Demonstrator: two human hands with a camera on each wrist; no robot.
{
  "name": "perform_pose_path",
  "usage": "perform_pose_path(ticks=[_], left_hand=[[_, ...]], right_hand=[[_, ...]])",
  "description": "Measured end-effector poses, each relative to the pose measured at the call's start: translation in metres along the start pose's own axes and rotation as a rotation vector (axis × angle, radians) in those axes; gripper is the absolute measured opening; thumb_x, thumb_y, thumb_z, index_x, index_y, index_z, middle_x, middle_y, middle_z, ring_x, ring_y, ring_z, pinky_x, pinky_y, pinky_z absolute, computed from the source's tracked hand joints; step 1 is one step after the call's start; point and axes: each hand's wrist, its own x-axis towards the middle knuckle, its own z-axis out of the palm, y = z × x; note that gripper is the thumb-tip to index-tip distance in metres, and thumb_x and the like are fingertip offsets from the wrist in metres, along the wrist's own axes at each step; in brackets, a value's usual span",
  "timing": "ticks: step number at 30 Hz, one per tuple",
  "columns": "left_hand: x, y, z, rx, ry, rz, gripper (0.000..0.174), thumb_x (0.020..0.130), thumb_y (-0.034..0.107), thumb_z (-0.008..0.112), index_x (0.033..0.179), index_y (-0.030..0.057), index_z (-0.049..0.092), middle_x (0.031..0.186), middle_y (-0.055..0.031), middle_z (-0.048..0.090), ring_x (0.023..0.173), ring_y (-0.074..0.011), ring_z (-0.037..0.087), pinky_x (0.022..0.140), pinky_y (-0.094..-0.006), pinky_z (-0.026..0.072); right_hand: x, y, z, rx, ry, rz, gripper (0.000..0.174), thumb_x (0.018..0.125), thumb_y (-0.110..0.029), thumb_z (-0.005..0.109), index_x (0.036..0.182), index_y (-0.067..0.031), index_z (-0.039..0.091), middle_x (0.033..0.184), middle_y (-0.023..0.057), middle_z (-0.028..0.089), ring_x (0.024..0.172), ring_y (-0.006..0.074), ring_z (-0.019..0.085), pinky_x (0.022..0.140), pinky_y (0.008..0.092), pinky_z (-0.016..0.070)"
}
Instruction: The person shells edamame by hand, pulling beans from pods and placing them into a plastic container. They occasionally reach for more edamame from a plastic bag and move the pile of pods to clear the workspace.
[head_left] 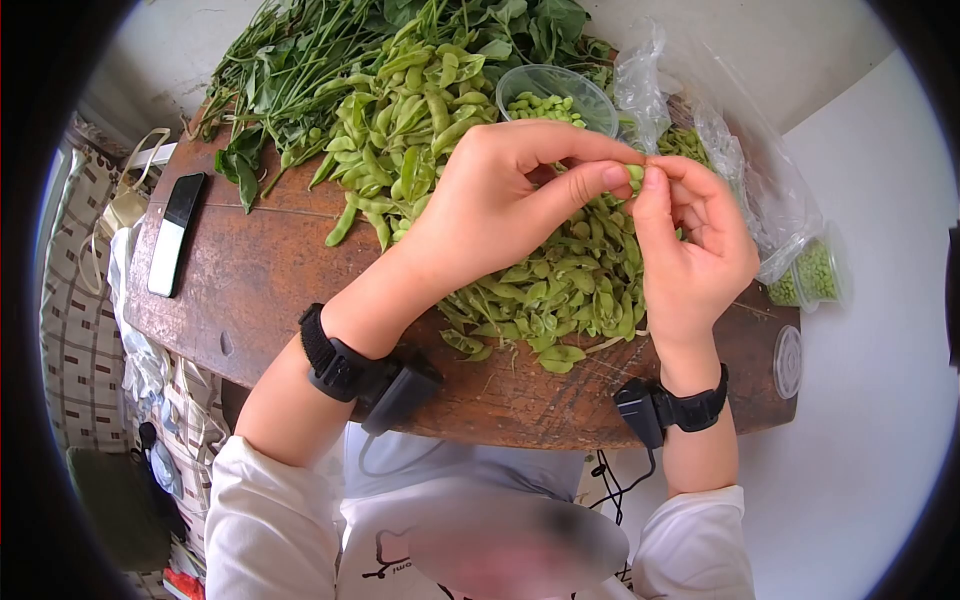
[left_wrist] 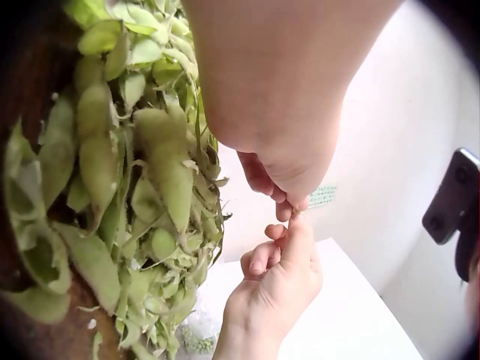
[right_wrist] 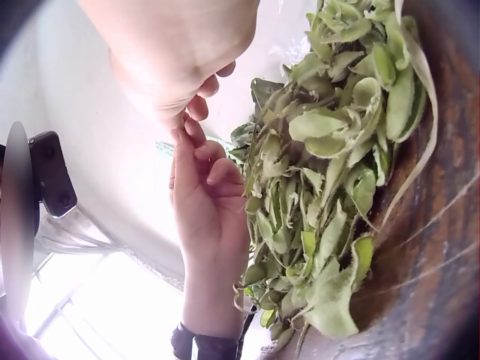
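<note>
Over the table, my left hand (head_left: 500, 195) and right hand (head_left: 695, 225) meet fingertip to fingertip. Between them they pinch a small green soybean pod (head_left: 636, 178), mostly hidden by the thumbs and forefingers. Below the hands spreads a heap of opened, flattened pods (head_left: 565, 290). Whole plump pods (head_left: 400, 130) are piled to the left of it. A clear round tub (head_left: 556, 85) with shelled green beans (head_left: 540, 107) stands just beyond the left hand. In the left wrist view, split pods (left_wrist: 37, 240) lie near the table edge.
Leafy stalks (head_left: 290, 70) cover the back of the wooden table (head_left: 250, 260). A clear plastic bag (head_left: 740, 130) lies at the back right, beside a second tub of beans (head_left: 815, 272). A round lid (head_left: 788, 362) sits at the right edge, a phone (head_left: 178, 235) at the left.
</note>
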Motion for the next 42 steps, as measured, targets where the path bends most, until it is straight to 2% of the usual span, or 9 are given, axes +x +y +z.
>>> perform_pose_path(ticks=[3,5,12,15,18,23,26,29,42], left_hand=[[0.0,-0.001,0.0,-0.036,-0.004,0.063,0.023,0.096,0.012,0.068,0.115,-0.0002,0.072,0.098,-0.0064,0.074,0.076,-0.004,0.062,0.063,-0.0181,0.0477],[-0.001,0.01,-0.003,-0.078,-0.002,-0.069,0.025,0.099,0.016,0.065,0.118,0.0014,0.071,0.094,-0.0041,0.074,0.068,-0.0008,0.054,0.057,-0.0164,0.0422],[0.0,0.006,-0.001,-0.108,0.01,-0.027,0.027,0.101,0.016,0.061,0.123,0.0023,0.069,0.091,-0.0012,0.072,0.066,-0.0003,0.05,0.056,-0.0157,0.039],[-0.001,0.006,-0.001,-0.118,0.008,-0.057,0.027,0.101,0.014,0.06,0.125,0.0026,0.068,0.089,0.0004,0.07,0.069,-0.0007,0.051,0.058,-0.0159,0.0388],[0.0,0.006,-0.002,-0.174,-0.029,-0.061,0.028,0.102,0.012,0.058,0.127,0.0019,0.067,0.097,-0.001,0.068,0.078,-0.002,0.053,0.063,-0.0171,0.0398],[0.002,-0.002,-0.004,-0.127,-0.093,0.099,0.03,0.1,0.007,0.06,0.128,-0.0006,0.065,0.113,-0.0064,0.063,0.097,-0.0102,0.057,0.081,-0.0238,0.0458],[0.003,0.0,-0.004,-0.183,-0.096,0.051,0.029,0.099,0.005,0.06,0.127,-0.0011,0.066,0.112,-0.0073,0.064,0.101,-0.0133,0.059,0.089,-0.0262,0.0463],[0.001,0.004,-0.003,-0.305,-0.093,-0.045,0.029,0.099,0.004,0.06,0.126,-0.0015,0.066,0.112,-0.0079,0.064,0.105,-0.0146,0.059,0.092,-0.027,0.0469],[0.0,0.005,-0.004,-0.271,-0.126,0.01,0.028,0.098,0.004,0.061,0.124,-0.0015,0.068,0.114,-0.01,0.065,0.106,-0.0157,0.06,0.092,-0.0282,0.0473]], right_hand=[[0.001,-0.006,0.003,0.041,0.026,0.024,0.012,0.088,0.0,0.072,0.1,-0.0016,0.071,0.079,0.0019,0.071,0.061,0.0026,0.059,0.055,0.0185,0.045],[0.001,-0.005,0.002,0.064,0.053,0.034,0.013,0.088,0.001,0.071,0.101,-0.0018,0.07,0.081,0.0021,0.07,0.063,0.0028,0.06,0.055,0.0186,0.0449],[0.003,0.001,-0.002,0.016,-0.037,-0.098,0.017,0.085,0.003,0.073,0.1,-0.0025,0.072,0.086,0.0024,0.07,0.065,0.005,0.059,0.052,0.0196,0.0417],[0.005,-0.001,0.001,-0.029,-0.025,-0.14,0.015,0.085,0.002,0.074,0.099,-0.0035,0.073,0.087,0.0032,0.07,0.064,0.007,0.06,0.052,0.0201,0.042],[0.005,0.003,0.001,-0.002,-0.033,-0.153,0.015,0.085,0.001,0.075,0.099,-0.0031,0.074,0.089,0.0043,0.071,0.066,0.0076,0.06,0.053,0.0205,0.0437],[0.004,0.005,0.001,0.017,-0.016,-0.159,0.015,0.085,0.002,0.075,0.099,-0.0022,0.074,0.091,0.0057,0.071,0.067,0.0085,0.06,0.055,0.0201,0.0454],[0.004,0.001,0.001,-0.018,-0.021,-0.206,0.015,0.084,0.001,0.076,0.098,-0.0019,0.073,0.09,0.0057,0.071,0.067,0.0085,0.06,0.055,0.0203,0.0451],[0.004,0.0,0.003,-0.037,0.007,-0.219,0.014,0.083,0.001,0.076,0.097,-0.0018,0.073,0.09,0.0057,0.071,0.066,0.0083,0.06,0.053,0.0206,0.0442],[0.003,0.003,-0.001,-0.137,0.002,-0.324,0.015,0.08,0.003,0.076,0.094,-0.0019,0.072,0.086,0.0053,0.069,0.063,0.0088,0.058,0.05,0.0211,0.0427]])
